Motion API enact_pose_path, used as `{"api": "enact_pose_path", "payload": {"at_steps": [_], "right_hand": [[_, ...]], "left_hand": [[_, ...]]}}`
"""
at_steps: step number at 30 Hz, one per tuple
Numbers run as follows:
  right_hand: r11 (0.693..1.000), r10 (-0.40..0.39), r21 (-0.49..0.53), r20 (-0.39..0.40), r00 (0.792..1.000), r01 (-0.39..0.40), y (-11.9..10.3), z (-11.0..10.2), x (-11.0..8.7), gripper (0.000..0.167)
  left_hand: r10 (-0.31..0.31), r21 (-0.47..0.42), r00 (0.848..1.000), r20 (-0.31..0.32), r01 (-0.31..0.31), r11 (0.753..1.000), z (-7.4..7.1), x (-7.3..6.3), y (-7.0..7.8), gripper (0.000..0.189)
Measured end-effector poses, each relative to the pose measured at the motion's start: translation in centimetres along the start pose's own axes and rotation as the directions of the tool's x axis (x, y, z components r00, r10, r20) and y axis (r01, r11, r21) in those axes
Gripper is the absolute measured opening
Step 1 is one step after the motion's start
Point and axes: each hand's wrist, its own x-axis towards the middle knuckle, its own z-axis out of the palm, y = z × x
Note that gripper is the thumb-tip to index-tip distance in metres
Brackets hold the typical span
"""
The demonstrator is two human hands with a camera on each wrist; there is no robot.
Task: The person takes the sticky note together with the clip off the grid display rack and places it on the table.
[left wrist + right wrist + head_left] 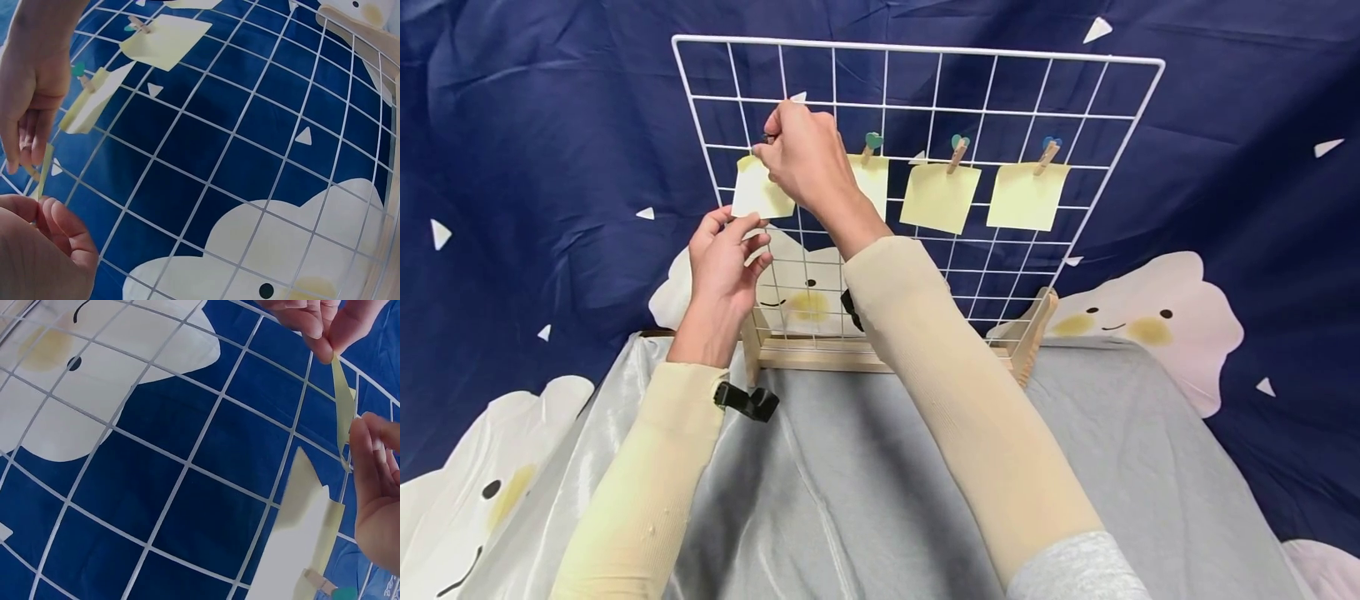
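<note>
While the left hand (pixel 726 258) pinched its lower edge between thumb and fingers, the yellow note (pixel 762 196) was at the upper left of the wire grid (pixel 917 50); whether paper touched wire could not be told. The right hand (pixel 808 158) was closed at the note's top edge, its fingertips seemingly round a wooden peg (pixel 30 170), mostly hidden. The note looked like thin paper: light, bendy, easily creased, best taken by an edge or corner with little squeeze. Toward the grid's right edge, three square notes (pixel 940 200) hung from similar pegs (pixel 957 157) with heart-shaped heads (pixel 873 141), their surfaces matte. The grid was smooth white wire, held upright by a pale timber stand (pixel 827 358) on wrinkled grey cloth (pixel 865 483).
</note>
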Motion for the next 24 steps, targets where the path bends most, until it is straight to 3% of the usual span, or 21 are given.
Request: {"api": "enact_pose_path", "payload": {"at_steps": [4,9,18,24], "right_hand": [[0.989,-0.057,-0.134,0.014,0.998,0.058,-0.06,-0.04,-0.08,0.022],[0.948,-0.117,-0.295,0.02,0.993,0.117,0.06,0.04,-0.07,0.023],[0.893,-0.115,-0.433,0.049,0.992,0.125,0.07,-0.48,0.32,0.025],[0.876,-0.109,-0.462,0.085,0.99,0.135,0.27,-0.59,0.47,0.027]], "left_hand": [[-0.002,0.004,1.0,0.0,0.002,1.0,0.04,0.14,0.0,0.017],[-0.01,0.001,1.0,-0.004,0.01,1.0,0.0,0.22,-0.02,0.017],[0.006,-0.003,1.0,0.006,-0.006,1.0,0.04,0.29,0.01,0.017],[0.003,0.008,1.0,-0.003,-0.003,1.0,0.08,0.31,-0.28,0.017]]}}
